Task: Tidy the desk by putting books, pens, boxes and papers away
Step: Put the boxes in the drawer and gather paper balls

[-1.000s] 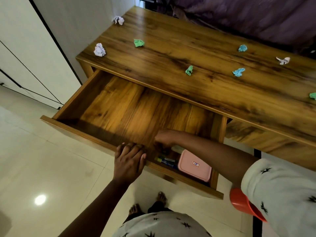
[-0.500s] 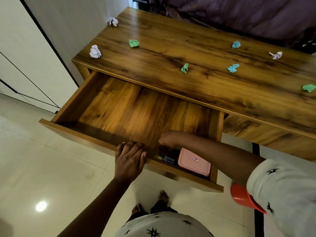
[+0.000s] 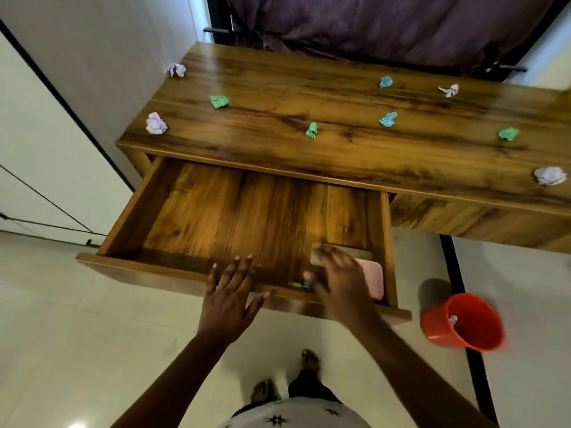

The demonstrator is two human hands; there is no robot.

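L grip (image 3: pixel 230 295) flat, fingers spread, on drawer (image 3: pixel 148 271) front. R grip (image 3: pixel 336 276) loose, empty, blurred, over pink box (image 3: pixel 372 278). Risk: drawer pushed shut w/ R grip inside pinches fingers.

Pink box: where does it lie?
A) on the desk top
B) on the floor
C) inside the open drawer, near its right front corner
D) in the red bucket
C: the pink box lies inside the open drawer by its right wall, partly hidden by the right hand.
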